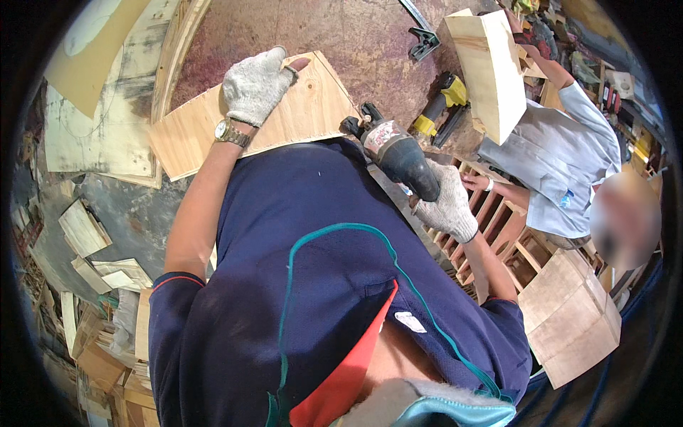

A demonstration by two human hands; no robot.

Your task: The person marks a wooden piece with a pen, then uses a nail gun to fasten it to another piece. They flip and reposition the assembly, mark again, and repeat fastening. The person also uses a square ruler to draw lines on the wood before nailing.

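My left hand (255,87), in a grey-white knit glove with a bare thumb tip, holds a pale plywood board (313,107) at its far edge. The board lies across the table's near edge, against the front of my dark blue shirt. In my right hand (448,203), also gloved, is a black barrel-shaped power tool (402,156) with a worn label band. Its working end points left, at the board's right corner; whether it touches the wood I cannot tell. My right fingers wrap round the rear of the tool and are partly hidden by it.
A yellow-and-black nail gun (442,107) and a metal clamp (425,43) lie on the reddish-brown table (356,43). At right, a co-worker (555,156) in a light shirt handles a wooden box-like piece (491,71). Slatted wooden frames (498,228) stand below. Wood scraps (85,228) lie at left.
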